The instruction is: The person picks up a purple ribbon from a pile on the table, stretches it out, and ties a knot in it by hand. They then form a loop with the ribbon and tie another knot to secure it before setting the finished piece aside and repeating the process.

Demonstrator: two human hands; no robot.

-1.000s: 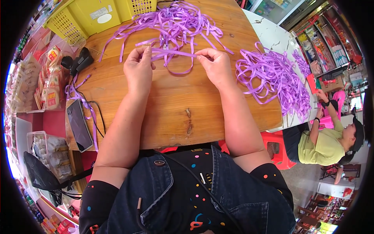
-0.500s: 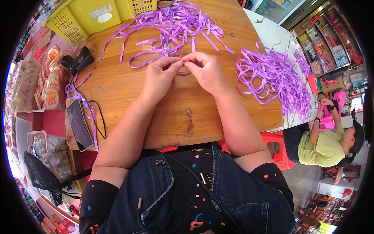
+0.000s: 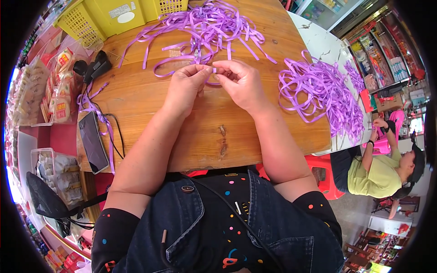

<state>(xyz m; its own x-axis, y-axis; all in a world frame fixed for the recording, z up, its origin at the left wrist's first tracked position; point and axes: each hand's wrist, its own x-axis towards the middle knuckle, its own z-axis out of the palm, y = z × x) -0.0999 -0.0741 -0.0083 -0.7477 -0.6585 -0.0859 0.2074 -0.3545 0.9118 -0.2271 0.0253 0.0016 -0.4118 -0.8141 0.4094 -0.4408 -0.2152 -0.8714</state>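
Over the middle of the wooden table, my left hand [image 3: 187, 87] and my right hand [image 3: 241, 83] meet fingertip to fingertip. Between them shows a small bit of a purple lanyard [image 3: 215, 70], whose band also passes beneath the fingers. My left thumb and forefinger are pinched on it. The right thumb and forefinger curl round its other side, slightly apart, and the exact grip is partly hidden. Just beyond my hands lies a tangled heap of purple lanyards [image 3: 214, 25], with a few loops trailing toward me.
A second lanyard heap [image 3: 318, 91] spills over the table's right side onto a white marbled table [image 3: 309, 34]. At the left lie a phone [image 3: 93, 143], a cable and a black device [image 3: 94, 67]. A yellow basket [image 3: 114, 20] stands at the back left. A co-worker [image 3: 378, 168] sits at right.
My right thumb and forefinger have parted a little, uncovering the purple bit between my hands. The left hand keeps its pinch. The view has shifted slightly.
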